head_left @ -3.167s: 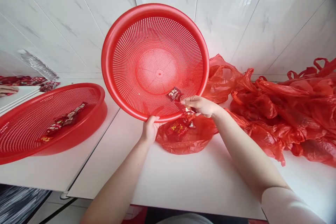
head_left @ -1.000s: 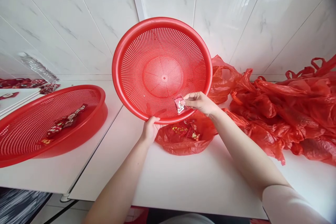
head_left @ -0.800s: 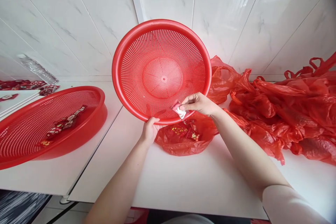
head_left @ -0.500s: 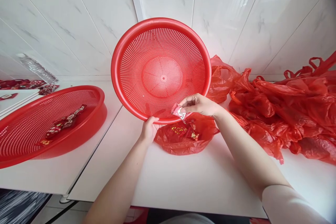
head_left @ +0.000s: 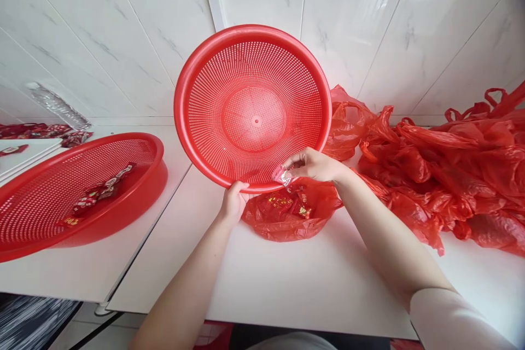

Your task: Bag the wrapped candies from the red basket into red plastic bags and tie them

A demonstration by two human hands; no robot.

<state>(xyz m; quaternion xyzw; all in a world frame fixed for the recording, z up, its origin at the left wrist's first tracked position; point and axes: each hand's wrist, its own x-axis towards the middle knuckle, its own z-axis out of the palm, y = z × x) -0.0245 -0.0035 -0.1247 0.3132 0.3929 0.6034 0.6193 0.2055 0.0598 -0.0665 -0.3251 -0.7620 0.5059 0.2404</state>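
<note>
My left hand point(head_left: 233, 201) grips the bottom rim of a round red perforated basket point(head_left: 252, 106), which is tilted up on edge with its inside facing me. My right hand point(head_left: 314, 164) pinches a small red and white candy packet point(head_left: 282, 175) at the basket's lower rim. Right below lies an open red plastic bag point(head_left: 289, 213) with several red wrapped candies in it, resting on the white table point(head_left: 295, 279).
A second red perforated basket point(head_left: 77, 188) with a few candy packets lies flat on the left table. A heap of red plastic bags point(head_left: 447, 169) covers the right side. White tiled wall behind. A clear plastic bottle point(head_left: 57, 105) and more red packets sit far left.
My right hand has lowered the candy packet from inside the basket down to its lower rim, above the open bag. The basket stays tilted up in my left hand.
</note>
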